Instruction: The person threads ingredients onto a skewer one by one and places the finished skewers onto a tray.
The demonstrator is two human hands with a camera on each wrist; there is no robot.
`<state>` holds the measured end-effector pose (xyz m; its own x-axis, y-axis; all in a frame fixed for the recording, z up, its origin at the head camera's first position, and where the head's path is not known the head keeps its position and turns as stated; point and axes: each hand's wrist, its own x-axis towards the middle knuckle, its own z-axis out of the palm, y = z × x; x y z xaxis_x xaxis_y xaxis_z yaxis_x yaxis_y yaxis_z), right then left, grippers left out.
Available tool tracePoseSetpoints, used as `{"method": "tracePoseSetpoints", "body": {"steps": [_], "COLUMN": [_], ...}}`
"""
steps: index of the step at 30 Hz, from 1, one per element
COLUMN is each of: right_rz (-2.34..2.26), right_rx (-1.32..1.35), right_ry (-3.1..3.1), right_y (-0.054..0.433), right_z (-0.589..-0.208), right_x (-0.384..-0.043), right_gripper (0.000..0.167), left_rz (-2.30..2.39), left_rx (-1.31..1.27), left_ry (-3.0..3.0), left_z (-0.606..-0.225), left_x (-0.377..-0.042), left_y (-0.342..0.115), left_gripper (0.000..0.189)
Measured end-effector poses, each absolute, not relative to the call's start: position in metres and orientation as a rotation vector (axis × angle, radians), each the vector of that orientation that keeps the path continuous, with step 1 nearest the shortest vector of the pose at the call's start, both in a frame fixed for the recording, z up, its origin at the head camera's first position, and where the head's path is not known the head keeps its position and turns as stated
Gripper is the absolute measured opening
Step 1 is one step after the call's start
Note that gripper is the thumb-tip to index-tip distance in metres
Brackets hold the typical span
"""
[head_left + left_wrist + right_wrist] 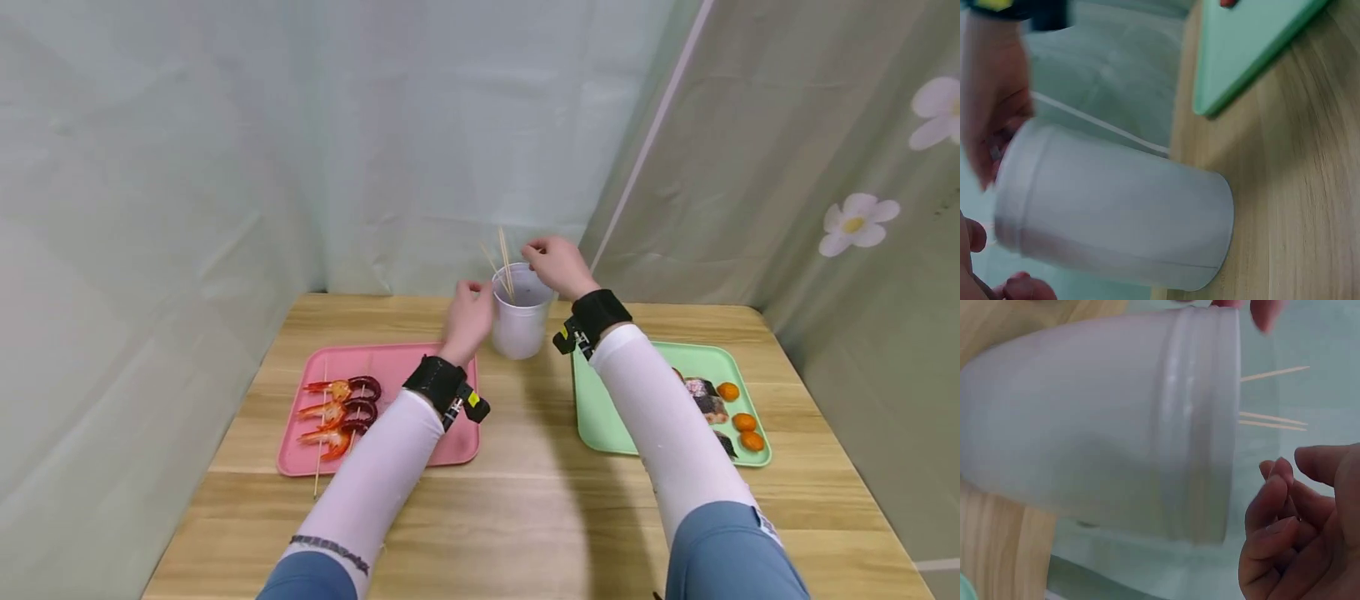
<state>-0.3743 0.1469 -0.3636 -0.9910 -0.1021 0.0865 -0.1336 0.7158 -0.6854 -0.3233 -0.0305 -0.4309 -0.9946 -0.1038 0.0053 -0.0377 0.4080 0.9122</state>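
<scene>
Standing in cup [519, 335]: sticks [506, 260], steep, tops leaning left. Right hand [558, 267]: nearer their tops, just right, loosely curled, empty. Left hand [468, 321]: by rim, grip unclear.

A pale, creased curtain [450, 125] hung behind the light wood-grain table's [495, 500] far edge; white, yellow-centred flowers [853, 224] showed past its far-right corner.

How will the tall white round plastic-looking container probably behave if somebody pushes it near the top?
The white container may tip, since it stands taller than wide. Its smooth outside could feel slippery. It is probably light: only a few thin pale wooden skewers show inside.
</scene>
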Motion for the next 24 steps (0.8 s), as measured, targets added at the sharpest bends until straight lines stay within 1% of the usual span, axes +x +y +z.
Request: {"method": "tracePoseSetpoints", "body": {"steps": [3,8,12,18,24], "right_rz": [1.128,1.144,1.172,1.162,1.110], "right_rx": [0.249,0.294,0.313,0.281,0.225], "right_ry": [-2.895,-2.920,-2.907,-2.871,-2.860], "right_y": [0.137,0.124,0.119,0.120,0.123], "right_z": [-0.360,-0.356,-0.360,-0.368,-0.367], "right_x": [-0.379,-0.379,-0.382,-0.384,-0.380], "right_gripper": [0.039,0.039,0.039,0.033,0.030], "left_rz": [-1.496,-1.317,-1.257,-1.200,-1.184], "left_rx": [0.181,0.198,0.152,0.049,0.037], "left_ry": [-2.669,-2.723,-2.717,-2.726,-2.738], "left_z": [-0.432,-0.434,-0.436,-0.438,-0.439], "left_x": [-0.328,-0.332,-0.334,-0.335,-0.335], "left_y": [-0.022,-0.015,-0.014,-0.009,-0.006], "left_gripper": [0.058,0.063,0.061,0.050,0.047]}}
